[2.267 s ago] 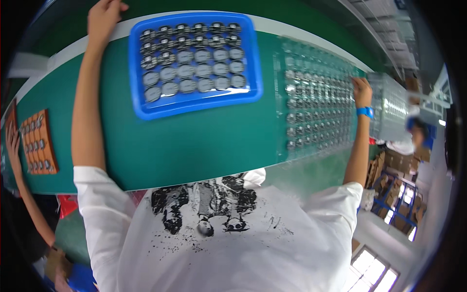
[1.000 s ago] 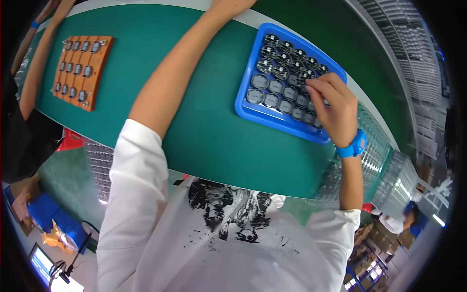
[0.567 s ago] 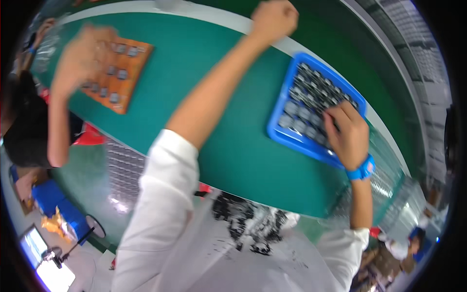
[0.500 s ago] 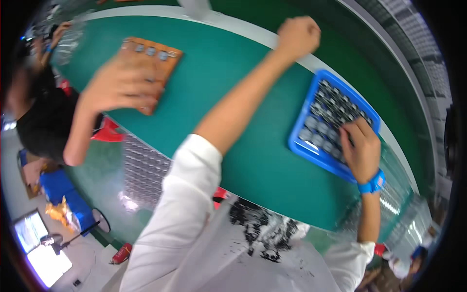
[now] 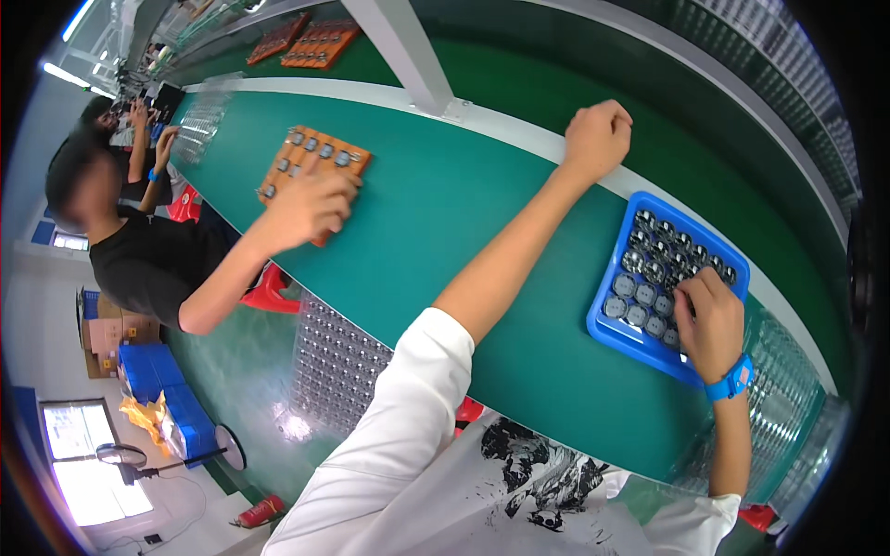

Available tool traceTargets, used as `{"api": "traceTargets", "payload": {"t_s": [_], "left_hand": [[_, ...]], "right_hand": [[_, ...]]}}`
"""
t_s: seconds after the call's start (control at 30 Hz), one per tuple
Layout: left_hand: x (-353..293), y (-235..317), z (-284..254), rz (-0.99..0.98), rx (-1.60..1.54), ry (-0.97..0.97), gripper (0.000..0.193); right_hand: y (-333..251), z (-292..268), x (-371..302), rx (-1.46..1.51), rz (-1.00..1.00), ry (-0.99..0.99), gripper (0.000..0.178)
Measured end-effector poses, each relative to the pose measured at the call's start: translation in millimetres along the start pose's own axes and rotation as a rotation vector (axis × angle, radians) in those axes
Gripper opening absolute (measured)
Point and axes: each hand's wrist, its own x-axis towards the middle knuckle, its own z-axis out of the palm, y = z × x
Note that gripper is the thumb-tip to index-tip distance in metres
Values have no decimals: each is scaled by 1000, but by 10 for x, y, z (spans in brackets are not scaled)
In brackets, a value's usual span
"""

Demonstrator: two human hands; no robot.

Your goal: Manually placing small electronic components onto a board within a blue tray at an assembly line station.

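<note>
My right hand (image 5: 712, 320), with a blue band (image 5: 732, 380) at the wrist, reaches into a blue tray (image 5: 640, 351) at the right of the green table. Its thumb and fingers are closed together over the parts, and what is between them is hidden. The tray holds several small round parts: shiny metal-faced ones (image 5: 660, 250) towards the far side and grey-faced ones (image 5: 636, 316) nearer me. My left hand (image 5: 598, 141) is stretched past the table's white far edge, over the dark green strip. Its fingers are curled into a loose fist that hides whatever may be inside.
At the left, another person's hand (image 5: 311, 204) rests on an orange-brown board (image 5: 278, 171) bearing round parts. Two similar boards (image 5: 320, 44) lie on the far strip. A grey post (image 5: 399, 56) rises at the far edge. Clear plastic trays (image 5: 779, 408) lie at the right, beside my right forearm.
The whole view has shifted, so things sit lower and further right. The other person's hand has come down onto the board. My hands keep their places at the tray and the far strip.
</note>
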Motion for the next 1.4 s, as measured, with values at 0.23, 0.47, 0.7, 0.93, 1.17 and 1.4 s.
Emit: {"api": "traceTargets", "payload": {"t_s": [0.23,0.47,0.7,0.93,1.17,1.4], "left_hand": [[87,-150,-106,-25,-40,-88,19],[-72,-140,36,-19,-153,-94,18],[-16,-244,41,-35,-147,-95,18],[88,-276,-3,25,-136,-106,18],[55,-139,-52,-8,-122,-99,18],[90,-211,-66,7,-109,-111,19]], "right_hand": [[32,-42,-13,10,-42,-6,8],[78,-63,-82,2,-13,26,11],[295,-106,-252,0,57,15,9],[237,-51,-235,-32,-15,-19,9],[232,-59,-194,-68,-22,-74,9],[238,-48,-204,-86,-44,-76,8]]}}
